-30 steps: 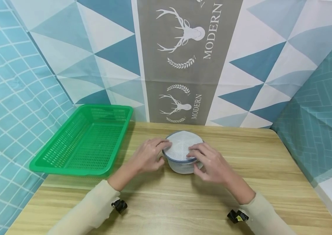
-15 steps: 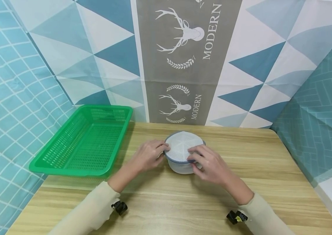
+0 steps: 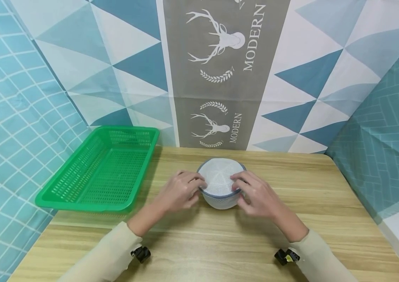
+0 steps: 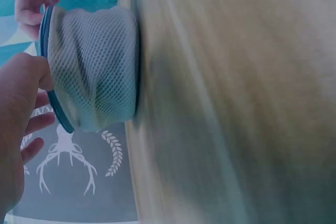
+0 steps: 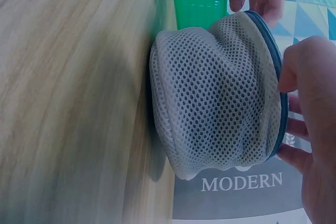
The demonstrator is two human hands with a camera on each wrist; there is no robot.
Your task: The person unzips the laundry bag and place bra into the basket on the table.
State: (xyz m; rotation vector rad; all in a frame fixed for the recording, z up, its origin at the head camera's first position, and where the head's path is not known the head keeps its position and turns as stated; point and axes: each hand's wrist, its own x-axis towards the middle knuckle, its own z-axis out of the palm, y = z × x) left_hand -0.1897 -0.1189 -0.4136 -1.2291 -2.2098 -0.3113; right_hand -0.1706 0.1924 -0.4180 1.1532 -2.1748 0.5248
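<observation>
A round white mesh laundry bag (image 3: 218,174) with a blue-grey zipper trim stands upright on the wooden table (image 3: 199,243). Its top is slightly sunken. My left hand (image 3: 182,191) pinches the trim at the near left, thumb below the edge and fingertips over the top. On the near right, my right hand (image 3: 256,196) grips the trim in the same way. The right wrist view shows the creased mesh side of the bag (image 5: 215,98) with the thumb pressed on the trim. Whatever may be inside the bag is hidden.
A green plastic basket (image 3: 130,196) with perforated walls stands on the left of the table, apart from the bag. Behind the table hangs a patterned cloth (image 3: 213,90) with deer heads. Tiled-print sheets (image 3: 390,149) close off both sides.
Both hands have shifted their hold slightly along the bag's rim, the right one a little outward to the right. The bag's top has dipped inward, and its mesh side shows more openly.
</observation>
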